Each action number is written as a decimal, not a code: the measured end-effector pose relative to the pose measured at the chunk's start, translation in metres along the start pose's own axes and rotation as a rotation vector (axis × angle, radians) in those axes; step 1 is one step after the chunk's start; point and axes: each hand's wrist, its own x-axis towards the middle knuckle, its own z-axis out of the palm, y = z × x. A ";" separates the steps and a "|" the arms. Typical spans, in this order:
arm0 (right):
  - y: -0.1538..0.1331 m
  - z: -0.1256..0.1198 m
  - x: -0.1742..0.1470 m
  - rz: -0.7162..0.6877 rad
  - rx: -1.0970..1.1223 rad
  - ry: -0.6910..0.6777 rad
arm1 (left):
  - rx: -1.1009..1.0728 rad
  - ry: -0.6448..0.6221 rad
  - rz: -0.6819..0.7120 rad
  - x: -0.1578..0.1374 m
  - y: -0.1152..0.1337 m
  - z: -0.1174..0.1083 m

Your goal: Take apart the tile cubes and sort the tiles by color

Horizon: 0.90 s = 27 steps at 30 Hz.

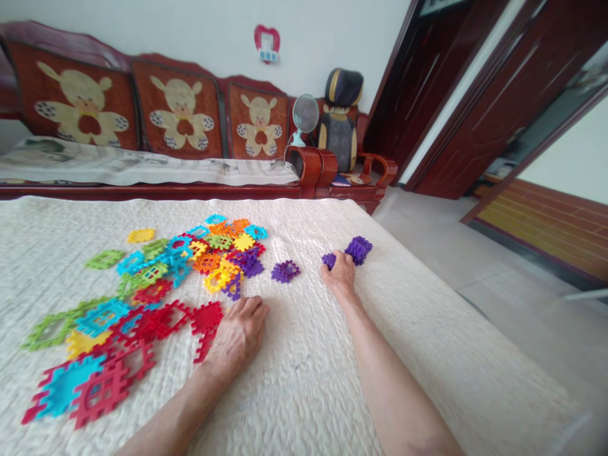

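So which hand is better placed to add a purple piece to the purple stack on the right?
Probably the right hand: it touches a purple piece just beside the purple stack. The left hand lies farther off, near the red pieces.

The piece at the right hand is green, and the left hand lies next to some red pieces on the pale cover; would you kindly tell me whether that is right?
Not quite: the piece at the right hand is purple, not green, as the head view shows. The left hand does lie next to red pieces on the pale cover.
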 end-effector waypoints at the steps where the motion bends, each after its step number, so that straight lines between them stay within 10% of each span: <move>1: 0.000 0.000 0.000 -0.025 0.011 0.013 | 0.000 0.003 -0.002 0.000 0.000 0.000; 22: -0.009 -0.010 0.006 -0.120 0.287 0.222 | -0.016 -0.006 -0.007 0.000 0.001 0.000; 27: -0.024 -0.016 -0.009 -0.358 0.342 0.014 | -0.026 -0.003 -0.017 -0.001 0.000 0.001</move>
